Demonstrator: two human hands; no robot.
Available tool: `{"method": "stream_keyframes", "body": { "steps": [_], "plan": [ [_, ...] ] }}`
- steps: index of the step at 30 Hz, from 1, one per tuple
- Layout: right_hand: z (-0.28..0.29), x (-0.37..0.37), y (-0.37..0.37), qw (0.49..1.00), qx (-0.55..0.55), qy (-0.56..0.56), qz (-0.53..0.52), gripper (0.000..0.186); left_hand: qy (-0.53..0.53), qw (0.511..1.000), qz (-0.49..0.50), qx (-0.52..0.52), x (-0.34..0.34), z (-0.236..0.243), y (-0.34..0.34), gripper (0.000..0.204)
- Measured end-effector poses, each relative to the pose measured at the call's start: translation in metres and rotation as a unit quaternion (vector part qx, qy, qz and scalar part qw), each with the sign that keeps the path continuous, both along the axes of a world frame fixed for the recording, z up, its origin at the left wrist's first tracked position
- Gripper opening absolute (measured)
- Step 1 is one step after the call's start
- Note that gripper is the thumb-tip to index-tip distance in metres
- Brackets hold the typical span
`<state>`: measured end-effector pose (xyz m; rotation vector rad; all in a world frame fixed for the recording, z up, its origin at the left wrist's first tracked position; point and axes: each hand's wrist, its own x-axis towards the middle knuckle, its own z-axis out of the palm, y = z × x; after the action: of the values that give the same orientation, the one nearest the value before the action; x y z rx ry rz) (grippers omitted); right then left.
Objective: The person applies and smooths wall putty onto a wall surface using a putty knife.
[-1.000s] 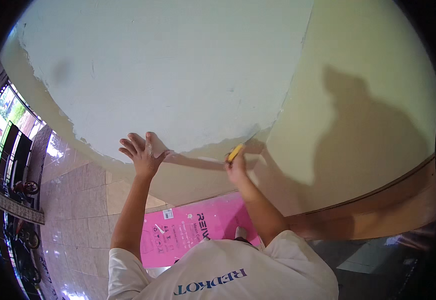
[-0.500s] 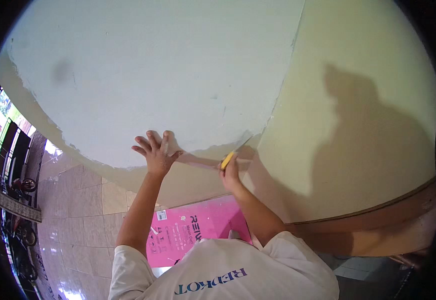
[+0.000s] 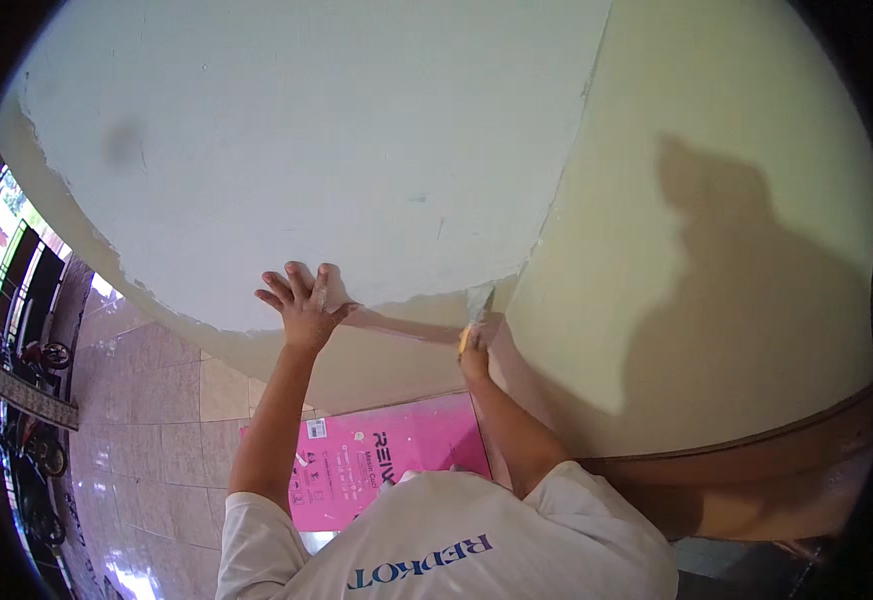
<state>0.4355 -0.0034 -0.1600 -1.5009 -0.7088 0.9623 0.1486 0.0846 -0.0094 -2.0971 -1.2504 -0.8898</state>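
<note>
My left hand [image 3: 307, 313] lies with fingers spread against the white-coated part of the wall [image 3: 287, 180], near its ragged lower edge. In my right hand [image 3: 475, 352] is a putty knife [image 3: 480, 303] with a yellow handle, gripped low. Its broad metal blade points up the wall, close to the lower edge of the white coat and just left of the corner. Whether the blade touches the wall I cannot tell. Beneath the coat runs a band of bare cream wall [image 3: 377, 350].
A cream side wall [image 3: 727, 330] meets the coated wall at the right and carries my shadow. Below stands a pink box [image 3: 427, 430]. Tiled floor [image 3: 162, 400] stretches left, toward parked motorcycles [image 3: 47, 450] and a dark fence. A brown ledge [image 3: 757, 480] runs along the lower right.
My right hand has turned the putty knife from edge-on and slanting right to nearly upright, its blade face now showing. My left hand remains spread on the wall.
</note>
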Motion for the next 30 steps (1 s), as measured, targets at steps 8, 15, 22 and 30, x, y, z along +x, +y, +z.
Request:
{"method": "stream_keyframes", "body": {
  "steps": [8,15,22,30],
  "plan": [
    [-0.012,0.059,0.023,0.972,-0.002,-0.207,-0.111,0.066,-0.013,1.0,-0.006,-0.007,0.016,0.003,0.006,0.112],
    [0.027,0.047,0.034,0.986,0.029,-0.152,-0.059,0.055,0.005,1.0,0.009,0.014,-0.005,-0.002,0.001,0.113],
    [0.009,0.039,0.001,0.967,0.045,-0.251,-0.014,0.055,-0.008,0.999,-0.023,0.047,0.004,0.0,0.004,0.112],
    [0.155,-0.013,0.038,0.964,0.122,-0.233,0.038,0.048,0.012,0.996,0.048,-0.081,-0.01,0.002,-0.008,0.106]
  ]
}}
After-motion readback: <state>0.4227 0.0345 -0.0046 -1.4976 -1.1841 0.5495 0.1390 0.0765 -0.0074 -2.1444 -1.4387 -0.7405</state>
